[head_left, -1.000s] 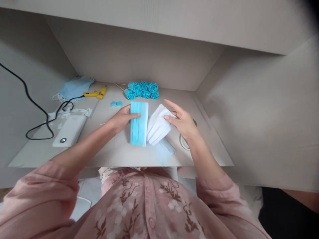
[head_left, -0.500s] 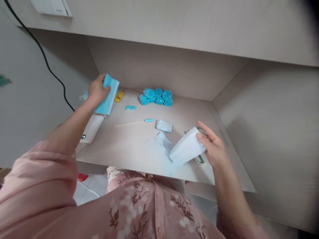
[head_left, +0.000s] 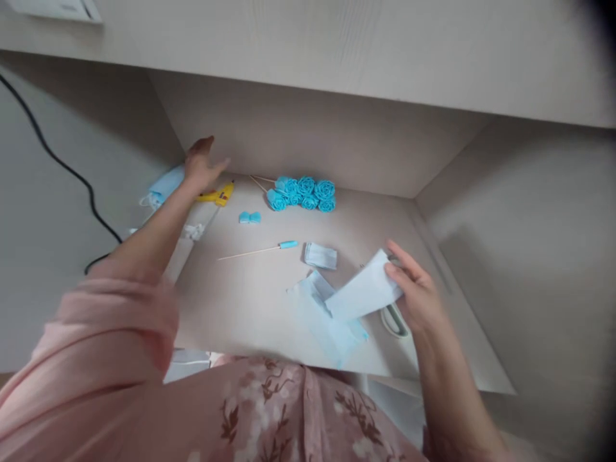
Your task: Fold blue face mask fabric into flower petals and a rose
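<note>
At the back left corner of the desk, my left hand is open, fingers apart, with nothing in it. Just beside and below it lie a light blue face mask with white ear loops and a yellow glue gun. My right hand pinches one end of a whitish fabric sheet between thumb and fingers. The sheet's other end hangs over a thin pale blue sheet lying near the front edge. Under my right hand, a pale scissors handle shows; the blades are mostly hidden.
Blue fabric roses on sticks are grouped along the back wall. In front of them are a small blue bow-shaped piece, a stick with a blue roll and a stack of pale cut pieces. A black cable hangs at the left.
My left hand has let go of the blue face mask and opened at the back left. The mask now rests on the desk there. My right hand keeps hold of the whitish sheet.
</note>
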Motion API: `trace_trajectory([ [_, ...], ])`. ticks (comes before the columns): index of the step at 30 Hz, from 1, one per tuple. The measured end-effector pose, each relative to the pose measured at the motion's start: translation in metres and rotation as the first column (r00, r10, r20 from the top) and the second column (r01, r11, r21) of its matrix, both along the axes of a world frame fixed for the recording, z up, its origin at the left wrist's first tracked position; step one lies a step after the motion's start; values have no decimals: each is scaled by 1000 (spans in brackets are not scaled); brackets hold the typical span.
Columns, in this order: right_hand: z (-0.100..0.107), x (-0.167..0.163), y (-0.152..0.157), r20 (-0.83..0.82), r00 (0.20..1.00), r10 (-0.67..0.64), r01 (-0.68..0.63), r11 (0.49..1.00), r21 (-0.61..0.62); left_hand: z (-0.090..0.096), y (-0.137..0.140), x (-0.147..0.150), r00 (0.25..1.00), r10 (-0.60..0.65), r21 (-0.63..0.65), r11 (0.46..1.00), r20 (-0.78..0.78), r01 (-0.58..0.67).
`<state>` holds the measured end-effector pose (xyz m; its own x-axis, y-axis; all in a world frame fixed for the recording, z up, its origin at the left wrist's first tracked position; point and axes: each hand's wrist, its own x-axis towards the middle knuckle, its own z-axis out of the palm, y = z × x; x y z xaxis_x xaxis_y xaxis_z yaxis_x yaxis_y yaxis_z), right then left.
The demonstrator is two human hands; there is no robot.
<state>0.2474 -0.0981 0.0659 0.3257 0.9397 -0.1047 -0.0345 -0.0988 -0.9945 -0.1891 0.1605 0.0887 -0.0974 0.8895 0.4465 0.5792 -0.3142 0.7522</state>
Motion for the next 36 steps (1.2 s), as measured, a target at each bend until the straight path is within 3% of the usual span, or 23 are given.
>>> trace_trajectory([
  [1, 3, -7, 6, -3, 999, 34, -34, 999, 11, 2, -12, 22, 999, -45, 16, 999, 23, 44],
  [3, 8, -23, 19, -26, 986, 165, -164, 986, 35, 8, -50, 68, 951, -266, -6, 963, 158, 270],
  [6, 16, -45, 37, -30, 931, 364, -361, 930, 65, 9, -121, 127, 769, -580, -128, 769, 270, 626],
  [9, 20, -58, 49, 33, 900, 434, -435, 894, 109, -5, -169, 161, 591, -599, -289, 527, 541, 799],
  [11, 21, -61, 53, 105, 893, 438, -449, 883, 134, -19, -180, 171, 526, -498, -330, 432, 689, 840],
  [13, 18, -59, 56, 137, 892, 431, -449, 880, 152, -31, -180, 176, 500, -392, -363, 373, 773, 854],
  [15, 11, -56, 60, 87, 901, 426, -434, 884, 175, -37, -178, 178, 501, -313, -365, 401, 807, 840],
  [19, -9, -56, 62, -146, 866, 478, -443, 870, 216, -34, -179, 180, 456, -235, -233, 613, 858, 755],
  [21, -16, -59, 60, -221, 816, 534, -499, 844, 200, -30, -180, 180, 431, -219, -179, 681, 875, 710],
  [24, -19, -66, 55, -192, 793, 578, -553, 816, 171, -31, -180, 179, 459, -218, -168, 731, 861, 661],
  [27, -18, -73, 55, -97, 834, 544, -526, 835, 159, -38, -180, 179, 515, -221, -175, 770, 828, 613],
  [32, -26, -80, 59, 8, 915, 404, -396, 894, 208, -51, -179, 176, 674, -124, -127, 942, 728, 310],
  [34, -33, -80, 58, 22, 947, 320, -316, 922, 222, -53, -179, 173, 704, -92, -119, 962, 704, 245],
  [36, -39, -79, 56, 17, 968, 252, -250, 943, 220, -52, -180, 172, 700, -86, -141, 955, 709, 260],
])
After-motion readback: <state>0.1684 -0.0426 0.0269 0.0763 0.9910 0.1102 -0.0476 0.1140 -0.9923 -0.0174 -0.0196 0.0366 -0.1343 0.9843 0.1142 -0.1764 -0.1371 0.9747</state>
